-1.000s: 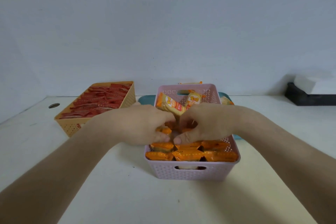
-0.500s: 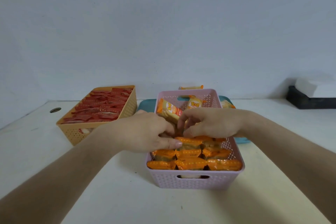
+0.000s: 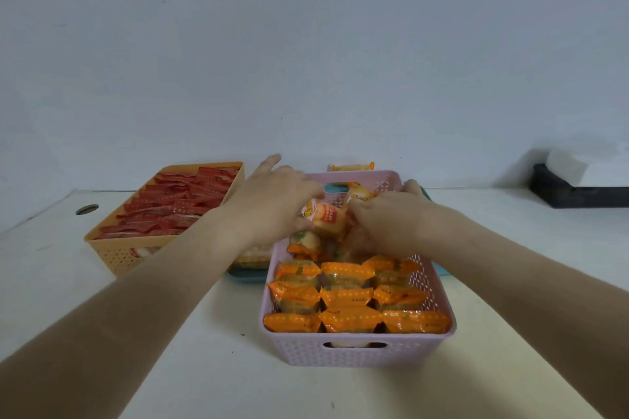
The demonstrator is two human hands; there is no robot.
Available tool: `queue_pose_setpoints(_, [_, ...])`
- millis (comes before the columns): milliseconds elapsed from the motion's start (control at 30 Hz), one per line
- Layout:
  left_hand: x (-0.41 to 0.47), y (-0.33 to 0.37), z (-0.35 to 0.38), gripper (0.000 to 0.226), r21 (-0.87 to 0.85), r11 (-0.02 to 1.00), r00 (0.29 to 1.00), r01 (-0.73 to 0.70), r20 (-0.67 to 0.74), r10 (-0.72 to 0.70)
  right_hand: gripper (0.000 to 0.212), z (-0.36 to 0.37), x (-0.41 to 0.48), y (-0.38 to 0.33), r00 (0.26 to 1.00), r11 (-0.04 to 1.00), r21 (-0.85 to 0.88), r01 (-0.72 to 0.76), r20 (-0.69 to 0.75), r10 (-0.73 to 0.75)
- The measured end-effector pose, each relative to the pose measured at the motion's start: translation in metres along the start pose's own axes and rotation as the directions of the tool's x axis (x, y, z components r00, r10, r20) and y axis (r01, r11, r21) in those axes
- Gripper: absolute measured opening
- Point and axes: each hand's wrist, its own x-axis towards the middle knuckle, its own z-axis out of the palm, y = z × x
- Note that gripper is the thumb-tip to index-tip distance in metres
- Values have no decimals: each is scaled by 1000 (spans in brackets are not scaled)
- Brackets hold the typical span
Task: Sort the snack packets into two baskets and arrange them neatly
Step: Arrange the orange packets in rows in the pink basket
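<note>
A pink basket stands in the middle of the table. Its near half holds neat rows of orange snack packets. Over its far half, my left hand grips a yellow-orange packet that stands tilted above the others. My right hand is curled down into the basket, its fingertips on another yellow packet. Packets under the hands lie loose and partly hidden. At the left, an orange basket is filled with red packets.
A teal tray lies behind and under the pink basket. One loose packet sits behind the pink basket by the wall. A black box stands at the far right. A round hole is in the table at the left.
Both hands have moved from the basket's middle toward its far end, uncovering another row of orange packets. My left hand now holds the yellow-orange packet higher.
</note>
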Motion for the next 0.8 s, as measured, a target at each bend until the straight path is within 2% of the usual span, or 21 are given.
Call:
queue_pose_setpoints(67, [-5,4,-8,38,-225,974,997,5,-76,-23,47,6,5,0,999,999,48,-9,-35,11])
queue_pose_setpoints(133, [-11,3,-19,34,-412,911,991,15,-114,-68,40,10,10,1,998,988,154,-18,-63,28])
queue_pose_setpoints(233, [-24,-2,-38,33,-532,846,995,21,-72,-70,26,13,13,4,987,981,192,2,-159,29])
queue_pose_setpoints(400, [-33,2,-32,44,-448,893,974,-37,182,132,39,10,8,6,981,956,291,39,-192,19])
queue_pose_setpoints(500, [-33,5,-26,51,-397,917,940,-39,297,169,50,2,2,9,985,869,489,80,-171,5])
queue_pose_setpoints(567, [-34,8,-32,48,-424,906,914,-1,367,173,55,-5,-4,12,987,794,598,109,-162,-14])
queue_pose_setpoints(633, [-36,8,-35,42,-471,882,911,29,375,170,51,-11,-10,14,988,763,633,134,-149,-50])
queue_pose_setpoints(733, [-38,12,-30,32,-492,870,961,19,251,121,37,-15,-15,12,985,761,626,172,-131,-116])
queue_pose_setpoints(800, [-39,18,-23,36,-493,869,977,27,197,81,30,-17,-17,9,979,756,623,202,-127,-157])
